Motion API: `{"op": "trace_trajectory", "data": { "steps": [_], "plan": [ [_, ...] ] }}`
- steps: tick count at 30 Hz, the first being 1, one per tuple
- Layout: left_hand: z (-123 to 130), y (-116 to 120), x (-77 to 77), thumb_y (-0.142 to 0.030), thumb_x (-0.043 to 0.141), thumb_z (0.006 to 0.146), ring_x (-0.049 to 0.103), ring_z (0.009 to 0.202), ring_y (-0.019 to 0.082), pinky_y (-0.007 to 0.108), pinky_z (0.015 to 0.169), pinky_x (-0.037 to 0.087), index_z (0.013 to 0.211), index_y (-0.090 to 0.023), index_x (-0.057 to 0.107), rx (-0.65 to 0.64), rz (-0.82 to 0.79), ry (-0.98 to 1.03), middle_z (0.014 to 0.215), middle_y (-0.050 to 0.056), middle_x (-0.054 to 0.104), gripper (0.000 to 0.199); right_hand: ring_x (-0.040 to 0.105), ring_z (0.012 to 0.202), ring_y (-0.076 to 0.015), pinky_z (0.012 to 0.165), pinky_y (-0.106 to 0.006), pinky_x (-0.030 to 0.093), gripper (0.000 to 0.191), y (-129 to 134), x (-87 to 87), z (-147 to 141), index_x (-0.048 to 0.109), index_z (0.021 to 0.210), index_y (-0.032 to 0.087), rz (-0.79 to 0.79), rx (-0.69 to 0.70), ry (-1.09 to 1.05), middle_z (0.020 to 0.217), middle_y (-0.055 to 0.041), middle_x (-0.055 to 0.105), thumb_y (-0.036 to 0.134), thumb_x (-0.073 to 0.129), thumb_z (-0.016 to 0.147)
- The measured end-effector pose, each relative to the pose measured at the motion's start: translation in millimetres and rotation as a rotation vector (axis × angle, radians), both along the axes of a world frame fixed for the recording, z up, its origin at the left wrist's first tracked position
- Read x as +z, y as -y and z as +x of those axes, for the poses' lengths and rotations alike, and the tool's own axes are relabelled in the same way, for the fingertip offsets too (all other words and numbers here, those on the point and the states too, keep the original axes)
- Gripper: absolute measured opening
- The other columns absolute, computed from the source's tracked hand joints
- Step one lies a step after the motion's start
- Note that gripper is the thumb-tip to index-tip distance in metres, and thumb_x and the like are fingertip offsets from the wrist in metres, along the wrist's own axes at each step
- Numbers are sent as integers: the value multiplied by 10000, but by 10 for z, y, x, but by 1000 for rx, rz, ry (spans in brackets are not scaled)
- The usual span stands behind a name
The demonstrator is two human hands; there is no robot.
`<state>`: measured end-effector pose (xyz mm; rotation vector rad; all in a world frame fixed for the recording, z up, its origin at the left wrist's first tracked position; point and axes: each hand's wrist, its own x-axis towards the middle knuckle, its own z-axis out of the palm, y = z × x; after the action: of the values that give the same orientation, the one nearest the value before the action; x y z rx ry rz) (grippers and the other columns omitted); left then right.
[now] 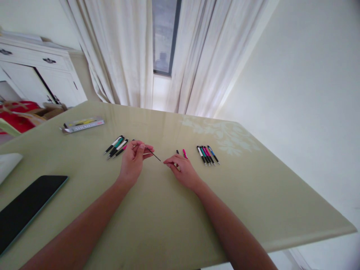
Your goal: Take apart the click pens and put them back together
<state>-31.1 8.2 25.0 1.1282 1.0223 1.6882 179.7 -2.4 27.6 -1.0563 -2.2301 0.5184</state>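
My left hand (132,159) is closed in a pinch around a thin dark pen refill (154,154), which slants down to the right. Close to the refill's tip, my right hand (183,169) has its thumb and forefinger pressed together; whatever is between them is too small to name. Just behind that hand, a pink pen part (185,153) and a dark pen part (177,152) show, partly covered by the fingers. Several pens (114,146) lie slanted beside my left hand, one partly hidden by it. Farther right, several more pens (207,155) rest in a neat row.
A clear pack with a yellow item (83,125) lies at the table's back left. On the left side is a black tablet (30,204), with a white object (9,163) beyond it. Past the table (157,225) stand curtains (126,52) and a white cabinet (42,71).
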Motion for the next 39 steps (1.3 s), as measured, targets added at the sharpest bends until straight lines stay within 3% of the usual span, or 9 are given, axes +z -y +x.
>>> {"op": "trace_trajectory", "data": {
  "steps": [12, 18, 39],
  "plan": [
    [64, 26, -38, -494, 674, 893, 735, 845, 201, 410, 789, 627, 986, -208, 483, -82, -16, 5, 908, 47, 731, 356, 668, 934, -156, 862, -301, 500, 199, 12, 14, -28, 720, 1086, 224, -46, -42, -33, 1048, -40, 732, 197, 536, 1013],
    [37, 10, -27, -468, 657, 915, 727, 835, 177, 407, 823, 621, 990, -210, 488, -11, 7, 45, 909, 35, 727, 318, 654, 874, -142, 816, -279, 508, 192, -12, -23, -12, 727, 1064, 206, -44, -55, -97, 1027, -42, 729, 198, 547, 998],
    [51, -1, -60, -443, 668, 916, 736, 836, 182, 392, 785, 634, 989, -207, 495, -37, 17, 49, 907, 39, 734, 302, 629, 793, -139, 740, -273, 505, 170, -2, 2, -18, 741, 1032, 203, -24, -30, -194, 954, -43, 727, 171, 586, 969]
  ]
}}
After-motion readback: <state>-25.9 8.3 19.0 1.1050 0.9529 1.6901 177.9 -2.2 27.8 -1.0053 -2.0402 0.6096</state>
